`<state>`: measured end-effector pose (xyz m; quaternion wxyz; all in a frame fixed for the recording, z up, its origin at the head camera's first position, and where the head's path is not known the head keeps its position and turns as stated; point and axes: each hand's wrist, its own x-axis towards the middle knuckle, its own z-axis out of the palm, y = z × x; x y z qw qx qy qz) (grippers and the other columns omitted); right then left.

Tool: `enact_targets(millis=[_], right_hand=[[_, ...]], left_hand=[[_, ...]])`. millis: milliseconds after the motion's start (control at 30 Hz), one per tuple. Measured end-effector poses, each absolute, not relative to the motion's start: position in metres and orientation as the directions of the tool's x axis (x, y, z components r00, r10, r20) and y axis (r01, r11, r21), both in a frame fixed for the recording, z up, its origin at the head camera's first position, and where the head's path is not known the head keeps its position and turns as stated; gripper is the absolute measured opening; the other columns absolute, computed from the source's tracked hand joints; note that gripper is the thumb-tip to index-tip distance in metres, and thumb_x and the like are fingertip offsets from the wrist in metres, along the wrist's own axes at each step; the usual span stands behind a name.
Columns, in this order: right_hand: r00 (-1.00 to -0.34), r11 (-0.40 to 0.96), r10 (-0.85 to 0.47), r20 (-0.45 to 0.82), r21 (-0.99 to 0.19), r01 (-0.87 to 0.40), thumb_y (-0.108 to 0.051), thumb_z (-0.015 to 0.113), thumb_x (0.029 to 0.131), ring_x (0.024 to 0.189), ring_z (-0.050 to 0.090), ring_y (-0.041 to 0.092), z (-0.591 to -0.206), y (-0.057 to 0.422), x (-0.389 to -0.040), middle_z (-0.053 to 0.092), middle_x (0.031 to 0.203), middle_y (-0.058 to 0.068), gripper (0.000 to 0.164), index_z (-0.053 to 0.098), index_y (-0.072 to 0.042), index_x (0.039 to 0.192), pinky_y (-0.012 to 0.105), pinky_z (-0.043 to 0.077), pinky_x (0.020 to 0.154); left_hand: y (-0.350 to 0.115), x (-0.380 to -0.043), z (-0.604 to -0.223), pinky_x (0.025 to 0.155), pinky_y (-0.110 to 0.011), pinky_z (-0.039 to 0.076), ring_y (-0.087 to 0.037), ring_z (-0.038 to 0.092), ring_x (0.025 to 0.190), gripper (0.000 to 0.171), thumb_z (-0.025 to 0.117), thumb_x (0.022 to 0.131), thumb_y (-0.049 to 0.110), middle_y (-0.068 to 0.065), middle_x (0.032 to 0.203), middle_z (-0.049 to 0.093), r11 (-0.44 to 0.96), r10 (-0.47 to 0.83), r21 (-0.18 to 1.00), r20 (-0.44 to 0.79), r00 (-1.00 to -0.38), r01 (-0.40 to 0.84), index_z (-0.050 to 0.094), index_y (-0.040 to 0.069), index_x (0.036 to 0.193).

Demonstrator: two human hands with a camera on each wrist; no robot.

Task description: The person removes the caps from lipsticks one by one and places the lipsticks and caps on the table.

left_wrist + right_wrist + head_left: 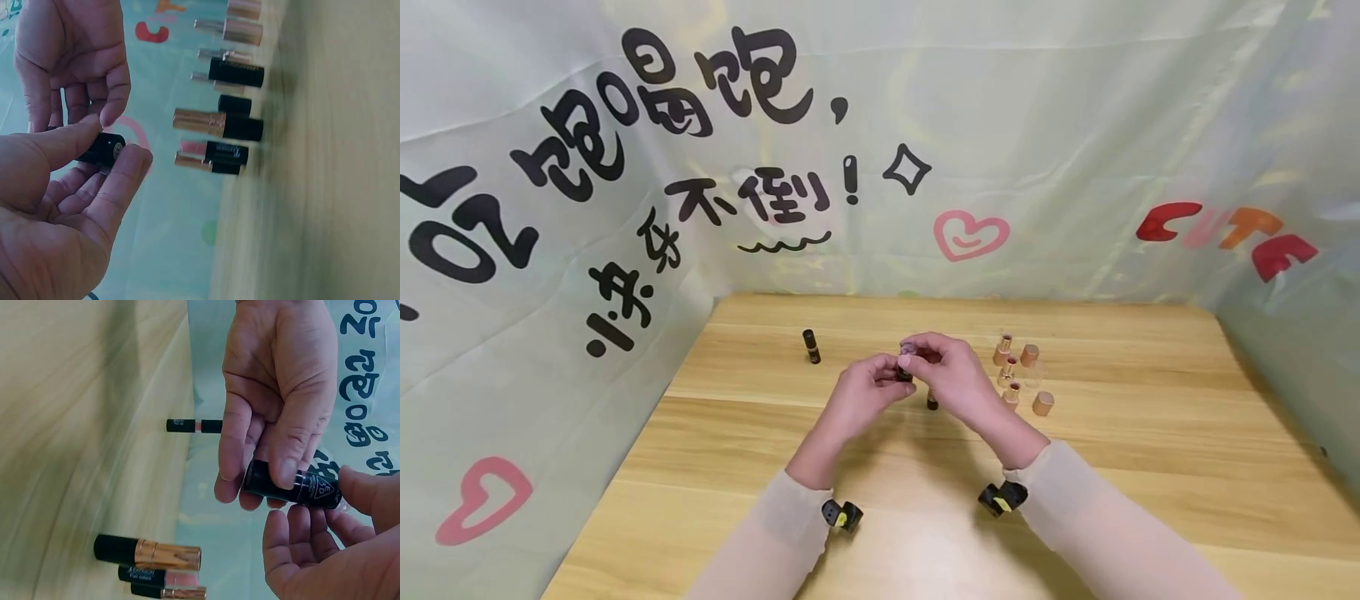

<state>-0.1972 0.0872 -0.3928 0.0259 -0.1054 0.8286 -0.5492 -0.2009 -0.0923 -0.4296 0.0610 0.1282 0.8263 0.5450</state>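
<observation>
Both hands meet over the table on one black lipstick tube (904, 372), which has white lettering on its side. My left hand (861, 396) pinches the tube's black lower part between thumb and fingers. At the upper end, which looks clear and purplish, my right hand (958, 375) grips it with thumb and fingertips. The right wrist view shows the tube (284, 482) between the two hands, its lettered part toward the right hand (331, 556). Fingers partly cover both ends. Just under the right hand stands another black tube (932, 402), partly hidden.
One black lipstick tube (812, 347) stands alone at the left on the wooden table (737, 442). Several uncapped rose-gold lipsticks (1007, 372) stand at the right, beside loose caps (1042, 404). The left wrist view shows black-based lipsticks (244, 129) too. Printed cloth (1060, 167) walls the table.
</observation>
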Motion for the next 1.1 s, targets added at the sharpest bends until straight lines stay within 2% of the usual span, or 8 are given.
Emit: enact_targets(millis=[133,367,533,700,800,933,1100], right_hand=[[-0.976,0.412,-0.209,0.068,-0.899,-0.15,-0.019,0.072,0.102,0.11,0.067,0.027,-0.394,0.096,-0.191,0.074,0.118,0.011,0.03,0.071,-0.007,0.129,0.034,0.057,0.083],[-0.974,0.403,-0.222,0.055,-0.904,-0.143,-0.019,0.074,0.101,0.104,0.069,0.023,-0.397,0.112,-0.182,0.075,0.114,0.012,0.028,0.073,-0.004,0.124,0.034,0.058,0.085],[-0.975,0.393,-0.216,0.051,-0.91,-0.134,-0.023,0.073,0.102,0.092,0.07,0.018,-0.395,0.123,-0.181,0.076,0.11,0.011,0.026,0.073,-0.005,0.121,0.033,0.059,0.075],[-0.98,0.374,-0.187,0.066,-0.918,-0.133,-0.024,0.071,0.103,0.096,0.074,0.02,-0.39,0.132,-0.178,0.077,0.114,0.011,0.027,0.073,-0.006,0.123,0.038,0.063,0.082],[-0.982,0.333,-0.171,0.086,-0.933,-0.139,-0.021,0.068,0.105,0.098,0.076,0.023,-0.391,0.134,-0.175,0.076,0.116,0.015,0.028,0.071,-0.001,0.124,0.038,0.064,0.084],[-0.98,0.312,-0.148,0.132,-0.934,-0.173,-0.018,0.067,0.105,0.095,0.076,0.022,-0.396,0.134,-0.171,0.077,0.115,0.018,0.028,0.071,0.003,0.123,0.037,0.065,0.081],[-0.979,0.36,-0.105,0.173,-0.911,-0.199,-0.021,0.069,0.104,0.086,0.074,0.018,-0.397,0.134,-0.167,0.078,0.107,0.014,0.024,0.074,-0.003,0.12,0.036,0.064,0.074]], left_hand=[[-0.085,-0.197,-0.43,0.091,-0.031,0.062,-0.019,0.075,0.107,0.027,0.08,0.096,0.016,-0.003,0.114,0.077,0.343,0.298,0.929,0.036,-0.954,0.142,0.074,0.011,0.121],[-0.074,-0.189,-0.429,0.087,-0.028,0.062,-0.017,0.076,0.103,0.027,0.081,0.095,0.017,-0.004,0.112,0.078,0.307,0.335,0.94,0.038,-0.942,0.147,0.075,0.011,0.12],[-0.066,-0.188,-0.425,0.085,-0.029,0.062,-0.014,0.076,0.098,0.024,0.081,0.095,0.021,-0.001,0.109,0.079,0.307,0.359,0.938,0.042,-0.932,0.16,0.075,0.013,0.118],[-0.058,-0.19,-0.419,0.083,-0.039,0.063,-0.011,0.074,0.089,0.022,0.079,0.097,0.026,0.002,0.101,0.079,0.307,0.379,0.933,0.06,-0.924,0.186,0.075,0.015,0.115],[-0.054,-0.19,-0.417,0.082,-0.046,0.063,-0.011,0.073,0.085,0.02,0.079,0.097,0.024,0.002,0.097,0.078,0.301,0.389,0.935,0.058,-0.919,0.187,0.075,0.014,0.115],[-0.053,-0.188,-0.416,0.081,-0.038,0.063,-0.009,0.073,0.087,0.018,0.078,0.097,0.019,0.001,0.1,0.078,0.311,0.398,0.931,0.056,-0.916,0.192,0.076,0.012,0.113],[-0.051,-0.186,-0.413,0.083,-0.027,0.062,-0.01,0.076,0.092,0.021,0.078,0.097,0.017,-0.003,0.107,0.08,0.276,0.419,0.944,0.053,-0.907,0.183,0.077,0.008,0.117]])
